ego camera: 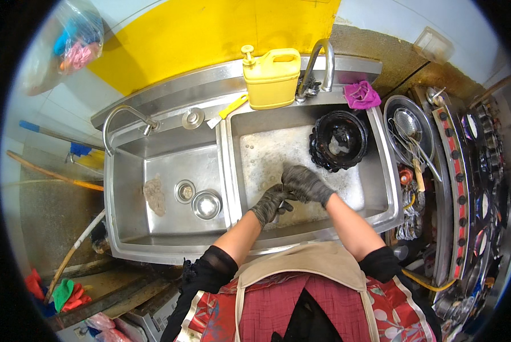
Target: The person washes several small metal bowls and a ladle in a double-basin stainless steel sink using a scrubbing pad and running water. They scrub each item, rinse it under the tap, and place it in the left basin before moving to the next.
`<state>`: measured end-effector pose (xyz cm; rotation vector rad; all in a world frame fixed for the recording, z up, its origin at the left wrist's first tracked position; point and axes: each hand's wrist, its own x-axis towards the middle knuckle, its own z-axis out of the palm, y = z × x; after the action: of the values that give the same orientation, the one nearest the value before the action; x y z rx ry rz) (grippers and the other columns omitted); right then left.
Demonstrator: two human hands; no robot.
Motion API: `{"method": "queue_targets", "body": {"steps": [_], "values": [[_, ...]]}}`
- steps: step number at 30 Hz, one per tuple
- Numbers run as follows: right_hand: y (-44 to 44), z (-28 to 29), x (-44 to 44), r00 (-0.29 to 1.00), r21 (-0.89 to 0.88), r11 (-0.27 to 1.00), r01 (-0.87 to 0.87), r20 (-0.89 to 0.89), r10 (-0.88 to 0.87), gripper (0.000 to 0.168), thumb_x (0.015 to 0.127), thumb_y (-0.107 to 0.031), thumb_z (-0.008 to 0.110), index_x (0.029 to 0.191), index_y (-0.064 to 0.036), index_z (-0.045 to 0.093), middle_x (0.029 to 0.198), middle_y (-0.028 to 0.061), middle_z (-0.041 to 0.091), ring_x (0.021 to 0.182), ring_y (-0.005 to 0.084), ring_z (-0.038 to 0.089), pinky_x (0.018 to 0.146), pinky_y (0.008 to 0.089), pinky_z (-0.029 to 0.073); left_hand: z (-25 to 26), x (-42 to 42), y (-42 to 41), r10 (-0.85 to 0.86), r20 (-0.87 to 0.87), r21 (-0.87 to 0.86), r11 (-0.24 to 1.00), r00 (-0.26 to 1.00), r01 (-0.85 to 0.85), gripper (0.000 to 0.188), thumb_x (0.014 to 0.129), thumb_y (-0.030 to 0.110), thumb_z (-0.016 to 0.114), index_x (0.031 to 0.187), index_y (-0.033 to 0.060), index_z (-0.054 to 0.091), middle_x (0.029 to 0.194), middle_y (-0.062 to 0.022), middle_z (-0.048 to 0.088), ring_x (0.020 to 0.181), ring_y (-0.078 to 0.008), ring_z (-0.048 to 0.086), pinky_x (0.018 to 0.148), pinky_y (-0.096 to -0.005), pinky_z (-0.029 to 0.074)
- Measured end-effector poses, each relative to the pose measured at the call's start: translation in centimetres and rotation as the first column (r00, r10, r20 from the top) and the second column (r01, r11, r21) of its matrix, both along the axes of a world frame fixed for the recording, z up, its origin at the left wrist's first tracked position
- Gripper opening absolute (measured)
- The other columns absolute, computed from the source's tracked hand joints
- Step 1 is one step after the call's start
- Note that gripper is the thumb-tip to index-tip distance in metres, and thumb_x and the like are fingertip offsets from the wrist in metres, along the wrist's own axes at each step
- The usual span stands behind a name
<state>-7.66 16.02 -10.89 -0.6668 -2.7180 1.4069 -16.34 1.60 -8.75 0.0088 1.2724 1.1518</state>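
Both my hands wear dark grey gloves and meet low over the right basin (255, 171) of a stainless steel double sink. My left hand (272, 205) is curled, with a thin, shiny edge showing under its fingers; I cannot tell what that is. Blurred and bent at the wrist, my right hand (304, 184) touches or overlaps the left one. Whether it grips anything is hidden. Cloudy, foamy water covers the basin floor around them. Beyond my right hand, a stack of glossy black bowls (338, 139) sits in the far right corner, with some pale residue inside the top one.
The left basin (127, 205) holds a brownish cloth (154, 195) and a small metal bowl (206, 204). Along the back ledge are a yellow jug (272, 83), a yellow-handled scraper (234, 107), a curved faucet (330, 64) and a purple cloth (362, 95). A stove (458, 192) stands right.
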Motion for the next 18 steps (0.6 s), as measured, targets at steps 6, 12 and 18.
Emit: {"method": "queue_targets", "body": {"steps": [6, 12, 18], "values": [[1.9, 0.5, -0.2, 0.977, 0.388, 0.917, -0.091, 0.214, 0.006, 0.039, 0.074, -0.011, 0.054, 0.113, -0.014, 0.055, 0.107, 0.0129, 0.053, 0.098, 0.0314, 0.05, 0.088, 0.0368, 0.04, -0.4, 0.3, -1.6, 0.012, 0.045, -0.002, 1.0, 0.999, -0.012, 0.022, 0.078, 0.016, 0.061, 0.097, 0.0072, 0.055, 0.082, -0.0037, 0.06, 0.049, -0.0098, 0.044, 0.039, -0.021, 0.031], [-0.3, -3.3, 0.3, 0.979, 0.428, 0.888, -0.166, -0.032, 0.199, 0.05, 0.075, -0.018, 0.057, 0.123, -0.015, 0.046, 0.107, 0.0126, 0.051, 0.094, 0.0265, 0.052, 0.081, 0.033, 0.043, -2.2, 0.7, -1.1, -0.006, 0.107, 0.02, 1.0, 0.994, 0.003, 0.021, 0.079, 0.015, 0.058, 0.096, 0.0051, 0.053, 0.075, -0.0043, 0.056, 0.05, -0.0106, 0.044, 0.039, -0.0229, 0.032], [0.1, -4.8, 0.0, 0.987, 0.269, 0.952, -0.148, -0.026, 0.16, 0.037, 0.07, -0.015, 0.061, 0.106, -0.013, 0.056, 0.103, 0.0147, 0.054, 0.096, 0.0313, 0.052, 0.084, 0.0348, 0.042, -1.8, 0.1, -1.0, 0.147, 0.06, -0.007, 0.989, 0.987, -0.147, 0.018, 0.08, 0.013, 0.056, 0.096, 0.0056, 0.053, 0.072, -0.0064, 0.056, 0.049, -0.0101, 0.045, 0.037, -0.0224, 0.031]]}}
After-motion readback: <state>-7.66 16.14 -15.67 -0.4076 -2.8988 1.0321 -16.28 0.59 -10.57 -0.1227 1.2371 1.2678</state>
